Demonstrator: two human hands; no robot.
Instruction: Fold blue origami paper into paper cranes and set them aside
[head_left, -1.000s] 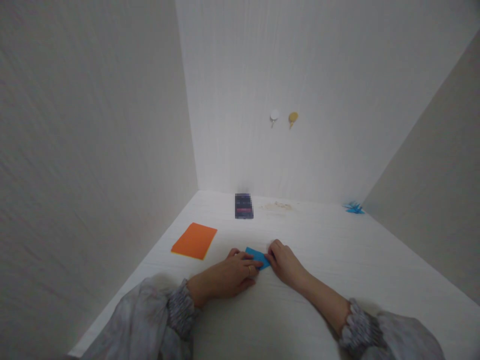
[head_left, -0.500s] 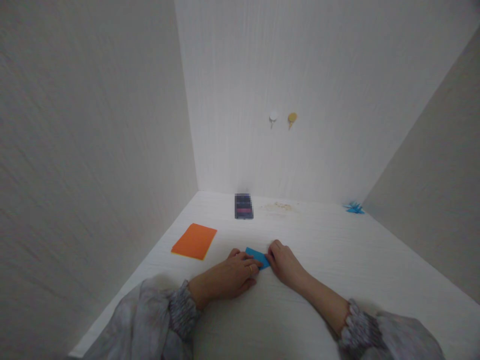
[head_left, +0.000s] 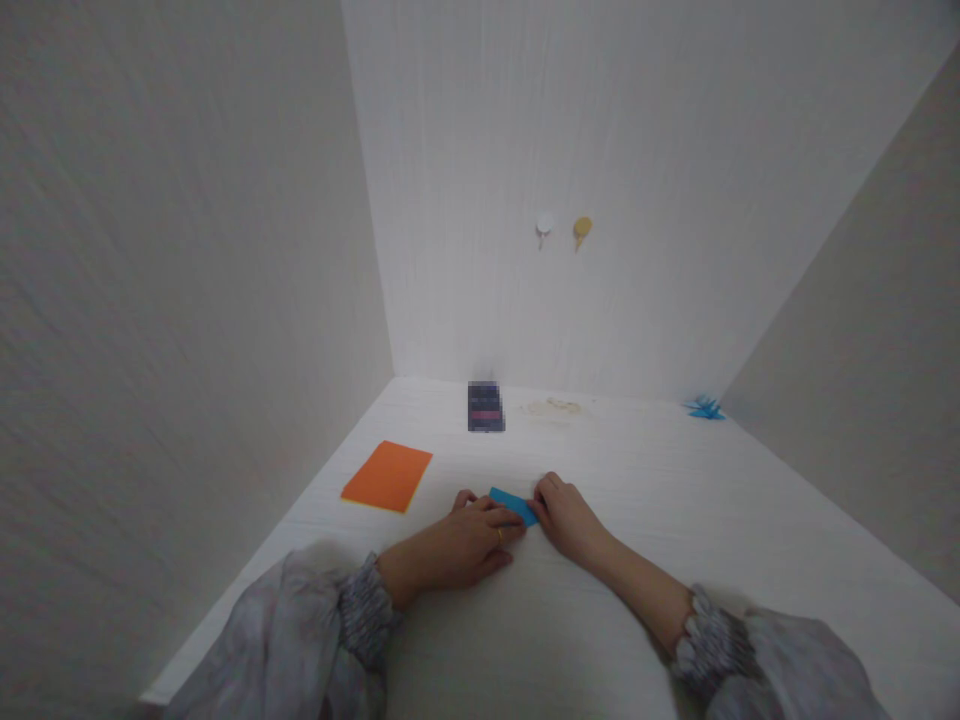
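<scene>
A small folded piece of blue paper (head_left: 511, 503) lies on the white table between my hands. My left hand (head_left: 480, 540), with a ring on one finger, rests over its near left part, fingers stretched out and pressing it down. At the paper's right end, my right hand (head_left: 562, 515) has its fingers curled together and pinches the edge. The left fingers hide part of the paper, so its full outline does not show.
Orange paper sheets (head_left: 388, 477) lie to the left. A dark, blurred rectangular object (head_left: 486, 407) stands near the back wall. A folded blue paper shape (head_left: 705, 407) sits in the far right corner. Two hooks, white (head_left: 544, 226) and yellow (head_left: 583, 228), are on the wall.
The left fingers have slid slightly right along the blue paper, covering more of its near edge. The right hand keeps its pinch. The whole view has shifted a little.
</scene>
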